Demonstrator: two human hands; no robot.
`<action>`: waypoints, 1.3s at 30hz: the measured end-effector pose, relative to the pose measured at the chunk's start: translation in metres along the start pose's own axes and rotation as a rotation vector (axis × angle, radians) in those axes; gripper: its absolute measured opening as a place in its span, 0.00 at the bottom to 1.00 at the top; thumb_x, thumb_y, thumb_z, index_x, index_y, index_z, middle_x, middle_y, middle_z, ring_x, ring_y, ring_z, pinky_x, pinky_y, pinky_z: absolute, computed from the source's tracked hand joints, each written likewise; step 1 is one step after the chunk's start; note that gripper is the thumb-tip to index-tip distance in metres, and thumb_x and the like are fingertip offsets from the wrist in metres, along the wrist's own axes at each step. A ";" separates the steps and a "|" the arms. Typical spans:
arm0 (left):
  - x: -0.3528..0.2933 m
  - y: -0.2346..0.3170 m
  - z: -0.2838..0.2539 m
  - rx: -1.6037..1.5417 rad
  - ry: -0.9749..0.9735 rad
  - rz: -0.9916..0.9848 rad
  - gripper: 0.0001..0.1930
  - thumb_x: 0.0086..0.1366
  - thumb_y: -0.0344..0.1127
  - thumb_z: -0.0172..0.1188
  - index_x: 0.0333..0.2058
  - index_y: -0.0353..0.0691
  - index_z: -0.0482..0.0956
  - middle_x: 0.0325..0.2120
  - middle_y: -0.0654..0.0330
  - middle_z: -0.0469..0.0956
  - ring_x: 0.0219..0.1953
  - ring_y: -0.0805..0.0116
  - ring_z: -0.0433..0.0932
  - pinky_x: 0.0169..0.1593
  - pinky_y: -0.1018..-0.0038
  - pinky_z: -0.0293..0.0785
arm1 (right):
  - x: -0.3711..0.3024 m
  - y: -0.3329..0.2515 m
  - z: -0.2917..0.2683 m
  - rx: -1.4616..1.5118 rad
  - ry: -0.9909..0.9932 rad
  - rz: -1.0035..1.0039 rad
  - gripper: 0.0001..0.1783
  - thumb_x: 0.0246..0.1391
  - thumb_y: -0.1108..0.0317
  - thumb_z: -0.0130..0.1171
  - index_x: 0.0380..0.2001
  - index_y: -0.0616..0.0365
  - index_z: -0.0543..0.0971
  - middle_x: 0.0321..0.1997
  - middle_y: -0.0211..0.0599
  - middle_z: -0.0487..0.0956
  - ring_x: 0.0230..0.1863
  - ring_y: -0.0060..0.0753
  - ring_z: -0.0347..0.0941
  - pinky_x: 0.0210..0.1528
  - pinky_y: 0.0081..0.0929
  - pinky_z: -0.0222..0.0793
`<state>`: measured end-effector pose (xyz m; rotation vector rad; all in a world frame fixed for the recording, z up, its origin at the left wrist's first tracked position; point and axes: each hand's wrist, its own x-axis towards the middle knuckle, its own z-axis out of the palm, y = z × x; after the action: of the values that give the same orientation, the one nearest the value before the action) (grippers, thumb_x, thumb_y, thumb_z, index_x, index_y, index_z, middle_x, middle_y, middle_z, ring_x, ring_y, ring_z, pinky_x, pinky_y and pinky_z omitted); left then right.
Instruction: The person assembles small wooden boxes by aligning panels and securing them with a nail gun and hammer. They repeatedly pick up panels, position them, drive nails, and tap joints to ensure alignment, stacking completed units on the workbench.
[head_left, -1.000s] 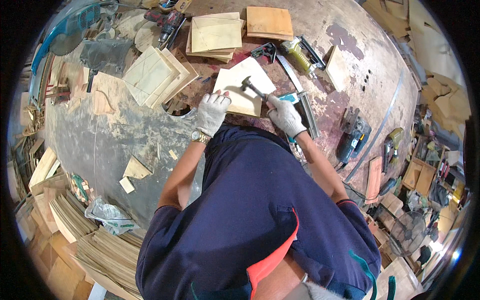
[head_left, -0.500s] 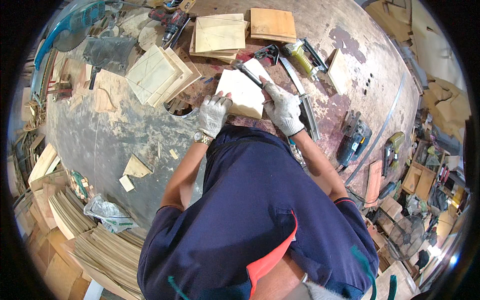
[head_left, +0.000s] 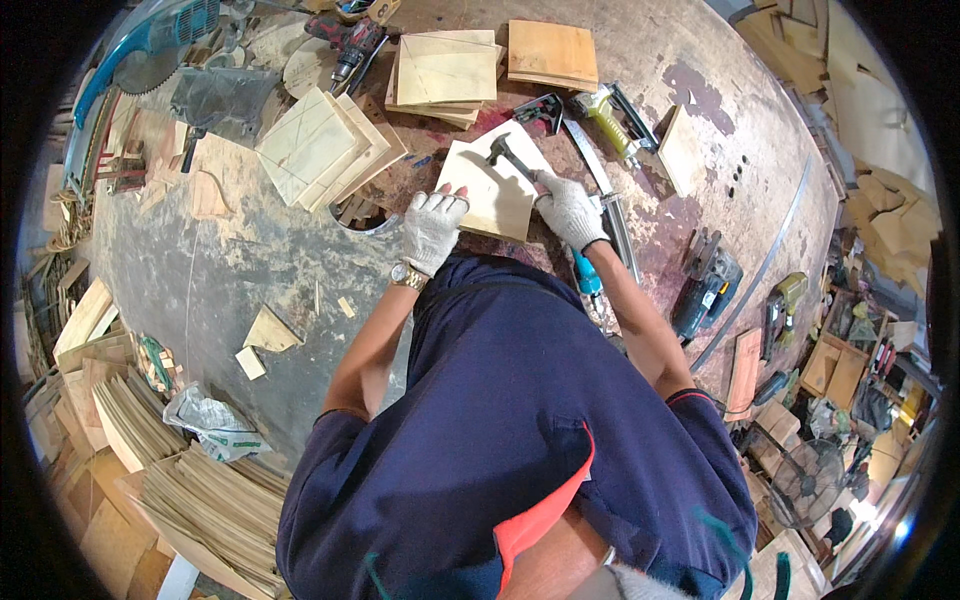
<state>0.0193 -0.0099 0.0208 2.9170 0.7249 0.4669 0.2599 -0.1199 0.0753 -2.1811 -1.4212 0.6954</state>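
At upper centre, the white-gloved left hand, grip unclear, is steadying a square pale-wood board, right hand bringing its gripped steel hammer within striking reach.

tbh hammer has a dull metal head, board is smooth matt wood, gloves r knit cloth n worktop looks p. rough w/ worn patches

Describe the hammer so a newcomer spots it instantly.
Just above the large navy-blue shirt in the picture lies a pale, flat wooden panel. Over it is a dark-headed hammer, handle in the white-gloved right hand. Unlike neighbouring tools, it is being held.
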 end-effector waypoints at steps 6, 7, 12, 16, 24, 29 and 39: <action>0.003 0.002 -0.010 0.041 -0.058 0.005 0.14 0.57 0.31 0.61 0.44 0.48 0.80 0.39 0.65 0.84 0.52 0.70 0.81 0.49 0.64 0.70 | -0.002 -0.003 0.011 0.064 0.010 0.003 0.17 0.60 0.66 0.55 0.51 0.55 0.80 0.37 0.60 0.81 0.43 0.60 0.81 0.43 0.46 0.74; 0.002 0.002 -0.008 0.068 -0.059 0.013 0.14 0.57 0.32 0.62 0.44 0.49 0.80 0.40 0.65 0.84 0.52 0.71 0.81 0.49 0.65 0.69 | -0.003 0.006 0.013 0.127 -0.014 0.070 0.16 0.60 0.67 0.55 0.50 0.56 0.80 0.39 0.61 0.81 0.46 0.60 0.80 0.44 0.45 0.74; 0.016 -0.001 -0.032 -0.143 0.067 -0.040 0.20 0.50 0.34 0.64 0.45 0.49 0.81 0.46 0.67 0.83 0.53 0.67 0.79 0.51 0.64 0.72 | -0.019 0.033 0.001 0.278 0.258 0.257 0.18 0.61 0.67 0.55 0.53 0.59 0.80 0.32 0.46 0.82 0.35 0.43 0.79 0.41 0.38 0.74; 0.019 -0.002 -0.049 -0.362 0.253 -0.694 0.17 0.61 0.45 0.69 0.36 0.37 0.77 0.28 0.52 0.80 0.32 0.55 0.79 0.37 0.61 0.74 | -0.047 0.056 -0.014 0.541 0.444 0.438 0.17 0.69 0.64 0.53 0.53 0.63 0.80 0.22 0.23 0.70 0.23 0.16 0.66 0.25 0.23 0.62; 0.014 -0.110 -0.071 -1.114 0.995 -1.068 0.37 0.63 0.48 0.71 0.62 0.28 0.69 0.56 0.52 0.76 0.52 0.63 0.75 0.58 0.66 0.72 | -0.108 0.116 -0.023 0.814 0.645 0.607 0.12 0.70 0.62 0.52 0.33 0.56 0.76 0.17 0.17 0.66 0.15 0.12 0.55 0.17 0.19 0.50; -0.007 -0.190 -0.081 -0.416 0.509 -1.317 0.37 0.62 0.50 0.71 0.62 0.29 0.70 0.53 0.46 0.78 0.52 0.54 0.78 0.57 0.64 0.72 | -0.140 0.149 -0.019 0.367 0.771 0.601 0.10 0.63 0.63 0.56 0.34 0.58 0.79 0.18 0.28 0.70 0.20 0.24 0.59 0.24 0.29 0.58; 0.116 -0.110 -0.021 -0.089 -0.101 -0.552 0.41 0.55 0.54 0.73 0.62 0.40 0.70 0.56 0.44 0.75 0.56 0.48 0.76 0.57 0.58 0.74 | -0.160 0.144 0.017 -0.494 0.687 0.757 0.29 0.49 0.67 0.67 0.58 0.53 0.77 0.47 0.56 0.77 0.46 0.61 0.77 0.49 0.51 0.72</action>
<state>0.0619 0.1422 0.0532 2.4795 1.3844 0.2770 0.2951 -0.3203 0.0012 -2.9434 -0.4112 -0.2556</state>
